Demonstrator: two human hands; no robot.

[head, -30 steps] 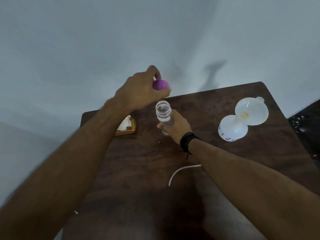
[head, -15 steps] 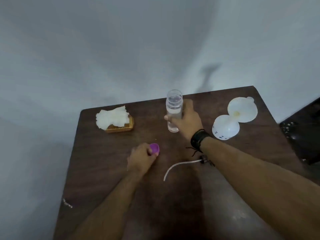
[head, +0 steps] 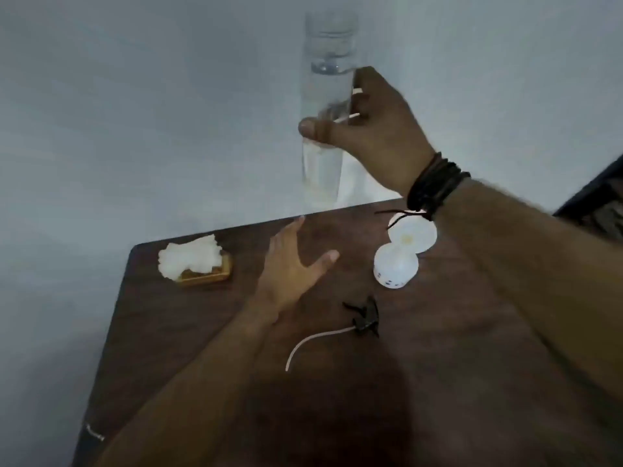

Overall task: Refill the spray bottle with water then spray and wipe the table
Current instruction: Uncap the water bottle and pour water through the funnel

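Note:
My right hand [head: 377, 129] grips a clear water bottle [head: 325, 96], uncapped and mostly full, held upright well above the far edge of the dark wooden table [head: 472, 365]. Fingers spread, my left hand [head: 290, 267] hovers open over the table's middle and holds nothing. The white spray bottle [head: 394, 271] stands at the right with a white funnel [head: 413, 234] in its neck, partly behind my right wrist. Its black spray head [head: 364, 318] lies on the table with a white dip tube [head: 313, 342] curving left. The purple cap is not in view.
A wad of white tissue [head: 190, 257] sits in a small wooden holder [head: 209, 274] near the far left corner. A pale wall rises behind the table. A dark object [head: 600, 203] shows at the right edge.
My right hand lifted the water bottle off the table and up high. My left hand, which held the purple cap against the table, has opened and moved forward; the cap is no longer visible.

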